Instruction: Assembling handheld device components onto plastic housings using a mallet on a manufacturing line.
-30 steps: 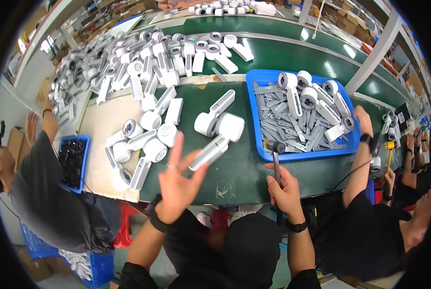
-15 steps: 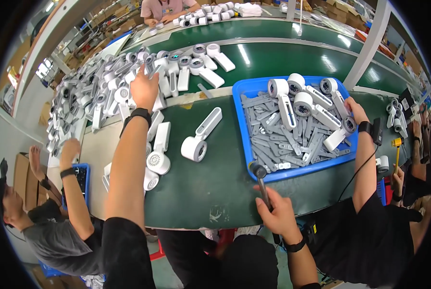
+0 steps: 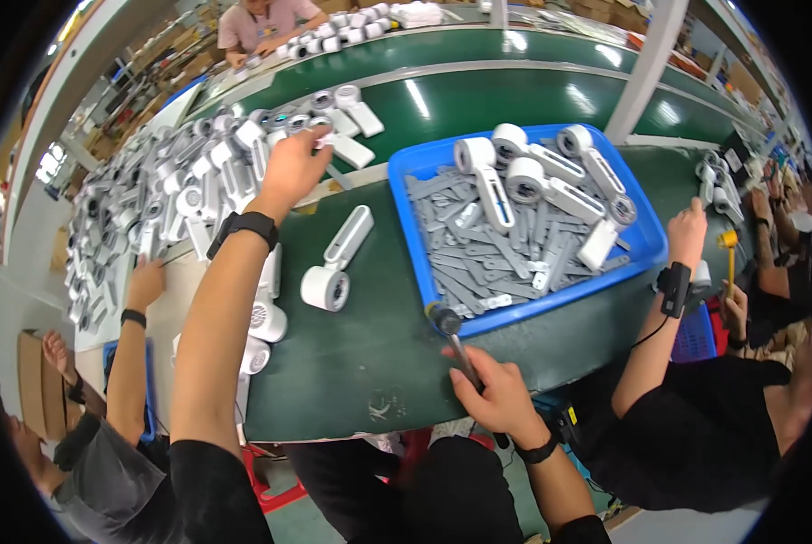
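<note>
My left hand (image 3: 295,170) is at the right edge of a heap of white handheld fans (image 3: 156,181), with thumb and forefinger closed about the head of one handheld fan (image 3: 348,150). In my right hand (image 3: 496,390) is a small mallet (image 3: 458,343), its dark, yellow-faced head by the blue bin's near left corner. A single handheld fan (image 3: 322,288) lies on the green bench between my arms. More fans (image 3: 268,322) lie beside my left forearm, which partly hides them.
The blue bin (image 3: 409,231) holds grey strip-shaped parts (image 3: 492,256) with several fans on top. A co-worker's arm (image 3: 673,290) reaches along its right side; another co-worker's hand (image 3: 145,283) touches the heap at left. A white post (image 3: 646,77) rises behind the bin.
My left hand has gone from pointing over the heap to closing on a fan at its right edge. The view has shifted right. The right-side co-worker's hand has left the bin.
</note>
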Available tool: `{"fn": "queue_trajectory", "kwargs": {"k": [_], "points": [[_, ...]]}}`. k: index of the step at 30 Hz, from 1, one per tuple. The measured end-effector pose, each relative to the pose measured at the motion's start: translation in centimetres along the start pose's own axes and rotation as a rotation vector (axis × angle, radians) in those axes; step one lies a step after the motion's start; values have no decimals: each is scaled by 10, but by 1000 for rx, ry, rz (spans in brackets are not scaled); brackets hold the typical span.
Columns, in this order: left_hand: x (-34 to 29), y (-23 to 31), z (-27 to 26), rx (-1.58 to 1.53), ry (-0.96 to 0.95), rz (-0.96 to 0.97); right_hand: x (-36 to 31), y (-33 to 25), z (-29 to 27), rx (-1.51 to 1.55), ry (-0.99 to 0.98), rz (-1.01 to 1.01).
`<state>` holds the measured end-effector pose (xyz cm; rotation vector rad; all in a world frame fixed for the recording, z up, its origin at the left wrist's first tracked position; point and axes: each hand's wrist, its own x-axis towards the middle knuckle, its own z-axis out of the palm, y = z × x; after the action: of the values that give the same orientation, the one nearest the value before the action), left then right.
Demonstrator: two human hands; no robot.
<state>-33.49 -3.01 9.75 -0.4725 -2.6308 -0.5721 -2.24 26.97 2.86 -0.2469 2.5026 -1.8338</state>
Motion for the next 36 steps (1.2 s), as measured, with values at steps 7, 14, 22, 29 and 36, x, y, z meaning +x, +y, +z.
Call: {"fn": "queue_trajectory", "kwargs": {"k": [7,14,22,29,36], "points": [[1,144,67,-145,-180,595,-5,14,-3,84,24,34],[27,158,95,222,-225,860,-2,15,7,69,0,9],[11,134,-42,-112,-145,436,-5,5,-2,268,63,103],[-157,138,-117,-444,-222,-92,-5,11,-3,342,126,152],[-270,148,-53,24,-218,262,-2,10,-3,435,-39,149]]}}
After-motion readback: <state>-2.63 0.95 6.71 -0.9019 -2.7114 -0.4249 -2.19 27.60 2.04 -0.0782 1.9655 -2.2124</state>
